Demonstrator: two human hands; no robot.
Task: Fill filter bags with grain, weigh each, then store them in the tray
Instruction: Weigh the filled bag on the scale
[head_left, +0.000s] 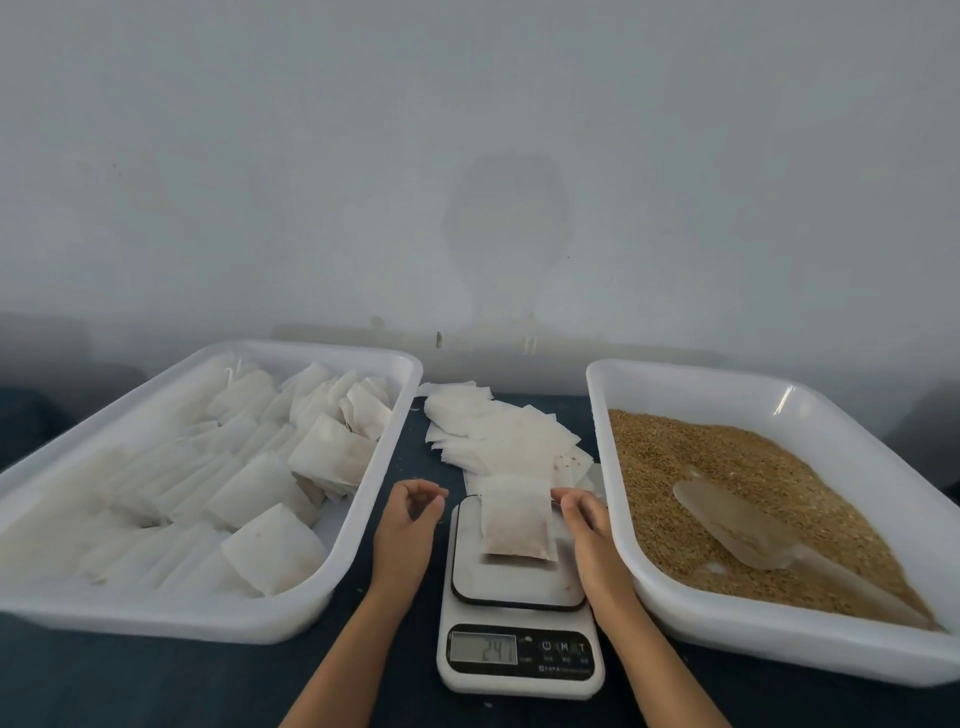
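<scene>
While a filled bag (516, 525) lies on the scale (519, 597) at lower centre, your right hand (587, 525) pinches its upper right corner and your left hand (410, 519) hovers just left of the scale, fingers loosely curled, holding nothing. The display reads about 24. Empty bags (498, 436) are heaped behind the scale on the bench (400, 431). Left, a tray (171, 618) holds filled bags; right, a tub (779, 654) holds grain (670, 457) and a scoop (737, 525).
</scene>
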